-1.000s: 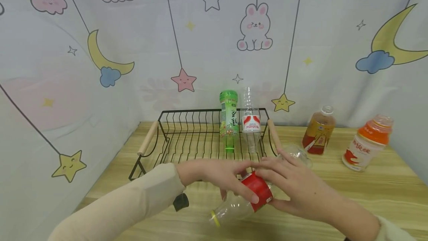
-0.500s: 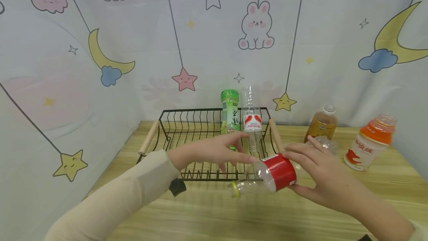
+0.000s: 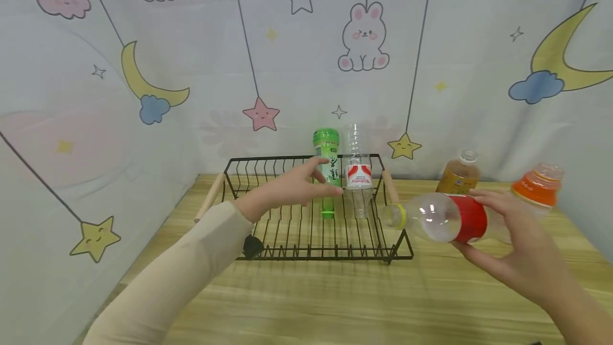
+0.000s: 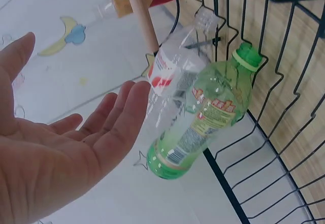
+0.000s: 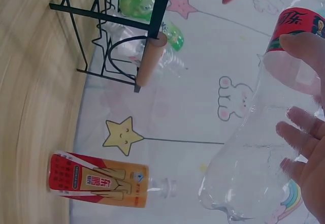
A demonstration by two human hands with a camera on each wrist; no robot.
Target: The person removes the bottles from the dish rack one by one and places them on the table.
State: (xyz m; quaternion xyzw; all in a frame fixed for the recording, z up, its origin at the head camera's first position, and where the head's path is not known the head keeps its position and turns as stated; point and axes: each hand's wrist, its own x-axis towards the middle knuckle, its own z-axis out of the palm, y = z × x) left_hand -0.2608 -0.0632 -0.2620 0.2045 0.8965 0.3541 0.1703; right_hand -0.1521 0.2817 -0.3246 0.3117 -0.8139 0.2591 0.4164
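Observation:
My right hand grips a clear plastic bottle with a red label, thumb and fingers round the label. The bottle lies nearly level above the table, its neck with a yellow ring pointing left. In the right wrist view its clear base faces the lower left. My left hand hovers over the black wire dish rack, fingers spread and holding nothing. Close by it, a green bottle and a clear bottle with a red and white label lean neck-down in the rack.
Behind the held bottle, an amber bottle with an orange and red label stands on the wooden table. Farther right is an orange and white bottle, partly hidden by my right hand. Wooden handles flank the rack. A patterned curtain hangs behind.
The red-labelled bottle has moved right and up in my right hand and turned more level. My left hand has come off it and moved up and left over the rack.

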